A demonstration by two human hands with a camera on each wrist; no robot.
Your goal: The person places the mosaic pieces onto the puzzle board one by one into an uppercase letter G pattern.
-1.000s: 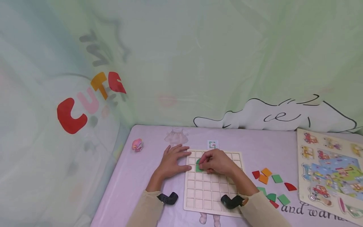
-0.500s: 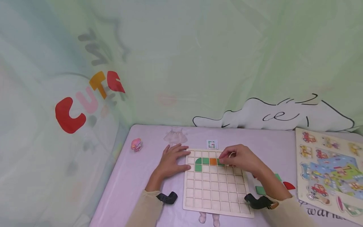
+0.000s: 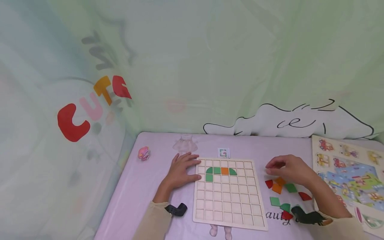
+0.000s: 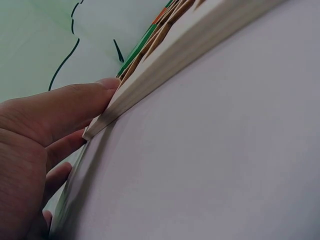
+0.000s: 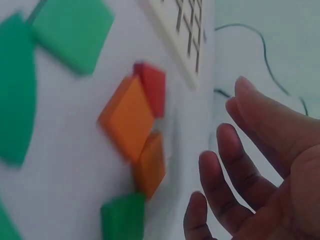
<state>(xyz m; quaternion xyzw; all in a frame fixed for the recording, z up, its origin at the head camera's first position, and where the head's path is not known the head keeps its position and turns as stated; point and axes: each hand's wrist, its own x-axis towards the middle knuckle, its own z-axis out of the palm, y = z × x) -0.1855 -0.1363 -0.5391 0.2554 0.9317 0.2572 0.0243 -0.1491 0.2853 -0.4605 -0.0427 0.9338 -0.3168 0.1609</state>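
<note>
My left hand (image 3: pixel 180 170) rests at the left edge of a pale wooden grid board (image 3: pixel 231 206), its fingers spread, with thumb and fingertips touching the rim. Toward the board's far side lies a row: a green quarter-round tile (image 3: pixel 209 170), a green square tile (image 3: pixel 217 170), an orange square tile (image 3: pixel 225 171) and another green quarter-round. One more green square (image 3: pixel 209 178) lies below the row's left end. Right of the board, my right hand (image 3: pixel 291 169) hovers empty, fingers loosely bent, near loose tiles: a red piece (image 5: pixel 155 87), orange squares (image 5: pixel 127 120) and green pieces (image 5: pixel 72 32).
A small card with a coloured grid pattern (image 3: pixel 223 153) lies beyond the board. At the right stands a picture puzzle board (image 3: pixel 322 173). A pink figurine (image 3: pixel 143 153) sits at the far left. Printed fabric hangs behind the table.
My right hand placed tiles along the row, let go of the green quarter-round at its right end, and moved right over the loose tiles. The left hand stayed at the board's edge.
</note>
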